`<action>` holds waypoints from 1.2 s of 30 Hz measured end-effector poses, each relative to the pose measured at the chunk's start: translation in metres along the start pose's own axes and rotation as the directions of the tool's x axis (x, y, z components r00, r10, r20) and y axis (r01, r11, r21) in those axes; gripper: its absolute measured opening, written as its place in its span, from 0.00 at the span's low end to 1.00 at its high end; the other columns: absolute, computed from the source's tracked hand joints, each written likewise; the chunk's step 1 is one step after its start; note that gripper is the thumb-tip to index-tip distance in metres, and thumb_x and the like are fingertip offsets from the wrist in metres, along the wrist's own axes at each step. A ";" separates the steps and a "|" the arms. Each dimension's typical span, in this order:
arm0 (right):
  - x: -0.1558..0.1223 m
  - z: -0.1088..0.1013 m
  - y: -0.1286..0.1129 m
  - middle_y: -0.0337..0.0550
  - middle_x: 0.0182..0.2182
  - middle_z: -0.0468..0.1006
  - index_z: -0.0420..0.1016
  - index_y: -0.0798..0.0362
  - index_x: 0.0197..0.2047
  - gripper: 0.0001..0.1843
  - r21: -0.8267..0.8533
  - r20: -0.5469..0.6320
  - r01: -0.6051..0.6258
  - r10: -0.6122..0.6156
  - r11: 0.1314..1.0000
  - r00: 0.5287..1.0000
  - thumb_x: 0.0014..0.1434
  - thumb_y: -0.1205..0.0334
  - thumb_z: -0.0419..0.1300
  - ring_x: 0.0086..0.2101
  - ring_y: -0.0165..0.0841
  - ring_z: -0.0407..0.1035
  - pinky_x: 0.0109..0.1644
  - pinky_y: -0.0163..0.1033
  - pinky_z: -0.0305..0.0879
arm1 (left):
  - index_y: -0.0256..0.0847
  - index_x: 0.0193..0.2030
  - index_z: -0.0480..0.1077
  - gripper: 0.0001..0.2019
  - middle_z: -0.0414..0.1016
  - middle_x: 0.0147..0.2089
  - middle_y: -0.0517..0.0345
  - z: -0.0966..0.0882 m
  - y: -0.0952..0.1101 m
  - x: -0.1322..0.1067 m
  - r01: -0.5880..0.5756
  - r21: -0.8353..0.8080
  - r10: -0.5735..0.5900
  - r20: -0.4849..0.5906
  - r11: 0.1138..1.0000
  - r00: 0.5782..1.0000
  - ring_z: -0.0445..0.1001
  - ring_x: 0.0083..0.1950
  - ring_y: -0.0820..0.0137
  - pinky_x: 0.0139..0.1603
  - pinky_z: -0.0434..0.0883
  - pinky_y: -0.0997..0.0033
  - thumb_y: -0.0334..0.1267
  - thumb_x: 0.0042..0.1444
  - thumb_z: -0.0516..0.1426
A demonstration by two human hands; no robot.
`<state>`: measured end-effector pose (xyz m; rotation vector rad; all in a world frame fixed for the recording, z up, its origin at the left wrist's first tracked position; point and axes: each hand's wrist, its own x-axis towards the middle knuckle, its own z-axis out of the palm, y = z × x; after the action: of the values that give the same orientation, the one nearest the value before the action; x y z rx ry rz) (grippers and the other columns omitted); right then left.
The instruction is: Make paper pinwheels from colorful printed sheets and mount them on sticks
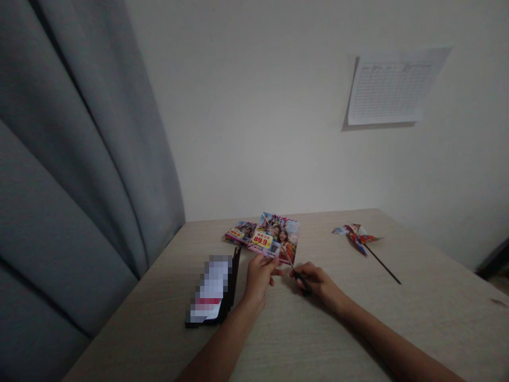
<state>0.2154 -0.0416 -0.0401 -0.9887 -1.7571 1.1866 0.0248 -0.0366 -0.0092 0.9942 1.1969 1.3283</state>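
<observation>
The left hand is closed on the lower edge of a glossy flyer, pinching it between thumb and fingers and lifting it slightly off the bench. The flyer is printed with two figures and a yellow price tag reading 89.9, and it tilts up just beyond the left hand. The right hand is curled around the dark handles of a pair of scissors, its fingers nearly closed. The thin blades reach up and to the left, and their tips lie across the flyer's lower right corner. The two hands are close together, almost touching at the fingertips.

Just behind the held flyer and to the left, a second flyer with similar printing lies flat on the bench. Left of the left hand, a phone in a dark case lies close to the wrist, its screen pixelated. Well to the right, beyond the right hand, a paper pinwheel lies on its side, with its dark stick pointing toward the bench's right edge. Further left hangs a grey curtain, and a ruled sheet of paper is fixed to the wall ahead.
</observation>
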 end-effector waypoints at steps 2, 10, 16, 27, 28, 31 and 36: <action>0.000 0.000 0.003 0.43 0.35 0.71 0.79 0.56 0.43 0.22 -0.010 -0.014 -0.002 0.002 1.000 1.000 0.58 0.44 0.62 0.30 0.32 0.67 0.34 0.37 0.65 | 0.36 0.40 0.72 0.17 0.82 0.38 0.49 0.001 0.000 -0.001 0.008 0.006 -0.008 0.010 1.000 1.000 0.78 0.24 0.71 0.15 0.53 0.82 0.43 0.46 0.65; 0.001 -0.001 0.008 0.44 0.35 0.73 0.79 0.55 0.43 0.22 0.012 -0.025 -0.005 0.005 1.000 1.000 0.57 0.44 0.63 0.31 0.32 0.67 0.34 0.36 0.64 | 0.35 0.41 0.72 0.18 0.82 0.37 0.49 0.002 0.001 -0.003 0.012 0.018 -0.012 0.021 1.000 1.000 0.78 0.24 0.71 0.15 0.54 0.82 0.43 0.46 0.64; 0.002 -0.001 0.010 0.41 0.30 0.72 0.79 0.55 0.42 0.20 0.056 -0.018 -0.007 0.008 0.998 1.000 0.57 0.46 0.63 0.28 0.31 0.65 0.32 0.36 0.61 | 0.36 0.41 0.72 0.18 0.82 0.37 0.50 0.002 0.002 -0.003 0.017 0.012 -0.017 0.021 1.000 1.000 0.78 0.24 0.71 0.15 0.53 0.82 0.43 0.45 0.65; 0.002 0.002 0.018 0.40 0.30 0.70 0.78 0.55 0.41 0.17 0.125 -0.026 -0.033 0.036 0.992 0.999 0.57 0.50 0.63 0.27 0.29 0.64 0.30 0.35 0.60 | 0.36 0.41 0.72 0.17 0.82 0.38 0.49 0.001 0.002 -0.004 0.019 0.018 -0.019 0.032 1.000 0.999 0.79 0.25 0.71 0.15 0.53 0.82 0.42 0.46 0.64; 0.002 0.002 0.017 0.40 0.31 0.70 0.78 0.55 0.41 0.17 0.121 -0.024 -0.032 0.035 0.992 0.999 0.57 0.50 0.63 0.28 0.29 0.64 0.30 0.35 0.60 | 0.36 0.41 0.72 0.17 0.82 0.38 0.49 0.001 0.002 -0.004 0.019 0.020 -0.020 0.033 1.000 0.999 0.79 0.25 0.71 0.15 0.53 0.82 0.42 0.46 0.64; 0.001 0.001 0.012 0.40 0.32 0.70 0.78 0.56 0.40 0.17 0.097 -0.009 -0.028 0.029 0.995 1.000 0.56 0.50 0.64 0.28 0.29 0.65 0.31 0.35 0.62 | 0.36 0.42 0.72 0.16 0.82 0.38 0.49 0.001 0.001 -0.003 0.014 0.028 -0.014 0.028 1.000 0.999 0.78 0.24 0.71 0.15 0.54 0.81 0.42 0.47 0.63; 0.001 -0.001 0.007 0.40 0.32 0.70 0.78 0.56 0.40 0.18 0.073 -0.011 -0.015 0.016 0.997 1.000 0.57 0.48 0.63 0.28 0.30 0.65 0.31 0.36 0.62 | 0.36 0.41 0.72 0.16 0.82 0.37 0.50 0.001 0.000 -0.003 0.016 0.024 -0.017 0.026 1.000 1.000 0.78 0.23 0.71 0.15 0.53 0.81 0.42 0.46 0.64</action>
<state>0.2173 -0.0384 -0.0459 -0.9661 -1.6880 1.2435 0.0263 -0.0392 -0.0088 1.0140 1.2016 1.2871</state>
